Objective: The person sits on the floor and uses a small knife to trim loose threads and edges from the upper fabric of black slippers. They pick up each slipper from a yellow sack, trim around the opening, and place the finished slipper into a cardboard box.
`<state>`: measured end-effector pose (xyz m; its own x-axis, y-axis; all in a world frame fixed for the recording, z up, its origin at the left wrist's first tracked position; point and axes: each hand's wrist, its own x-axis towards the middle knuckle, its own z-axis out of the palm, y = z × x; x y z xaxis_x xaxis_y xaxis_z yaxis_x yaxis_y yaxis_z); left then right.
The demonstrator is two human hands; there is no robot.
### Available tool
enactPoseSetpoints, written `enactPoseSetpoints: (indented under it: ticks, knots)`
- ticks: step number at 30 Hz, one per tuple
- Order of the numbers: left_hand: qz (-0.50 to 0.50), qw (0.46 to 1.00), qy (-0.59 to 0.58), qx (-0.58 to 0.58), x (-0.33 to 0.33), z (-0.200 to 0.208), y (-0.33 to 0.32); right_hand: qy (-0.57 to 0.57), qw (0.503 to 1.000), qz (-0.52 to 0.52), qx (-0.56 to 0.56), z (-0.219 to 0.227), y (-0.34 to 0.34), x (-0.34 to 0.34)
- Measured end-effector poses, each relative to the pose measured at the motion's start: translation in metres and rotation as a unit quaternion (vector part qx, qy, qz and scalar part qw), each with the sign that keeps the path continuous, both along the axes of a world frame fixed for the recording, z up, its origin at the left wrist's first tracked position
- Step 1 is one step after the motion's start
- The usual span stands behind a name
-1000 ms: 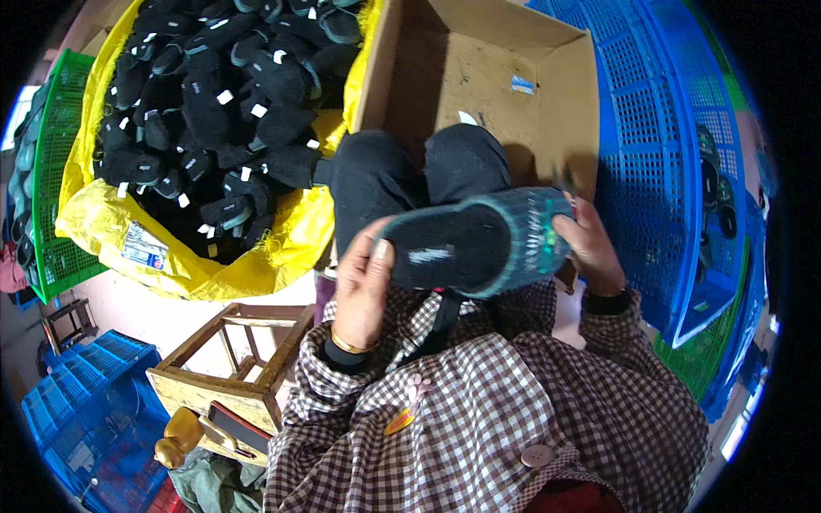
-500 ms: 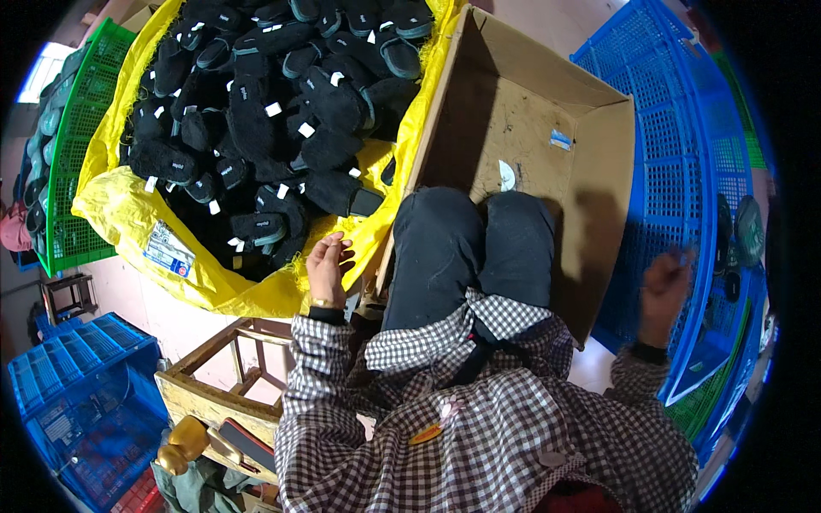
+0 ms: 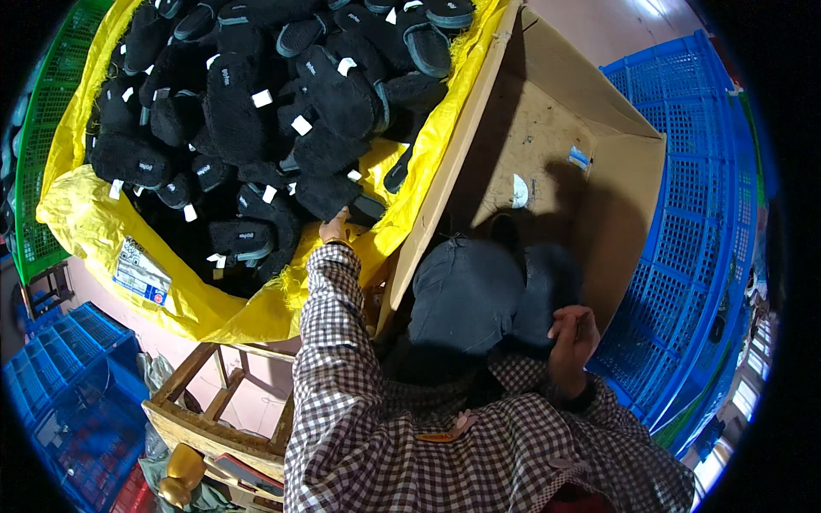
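Observation:
My left hand reaches over the front rim of a yellow woven sack. Its fingers close on the near edge of a black fuzzy slipper; the fingertips are partly hidden. Many more black slippers with white tags, such as one fuzzy slipper, lie heaped in the sack. My right hand hovers by my right thigh, palm empty, its fingers loosely bent and apart.
A cardboard box stands before my knees, with paper scraps inside. Blue plastic crates line the right. At left are a green crate, a blue crate and a wooden stool frame with a yellow shoe-last-like form.
My left hand has moved forward into the sack and onto a slipper. My right hand has come in from the right crates to near my thigh. The view has shifted.

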<state>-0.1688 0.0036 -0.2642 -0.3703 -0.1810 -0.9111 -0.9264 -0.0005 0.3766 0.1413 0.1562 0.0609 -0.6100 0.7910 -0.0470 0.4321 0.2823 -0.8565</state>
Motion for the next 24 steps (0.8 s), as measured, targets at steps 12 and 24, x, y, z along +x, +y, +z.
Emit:
enactPoseSetpoints:
  ticks: [12,24]
  knots:
    - [0.047,0.914,0.359,0.185,0.029,0.092,-0.028,-0.004,0.992,0.003,0.129,-0.002,-0.007,-0.003]
    - [-0.549,0.643,0.528,0.083,0.106,0.376,-0.061,0.111,0.976,0.168,-0.085,0.065,0.019,-0.035]
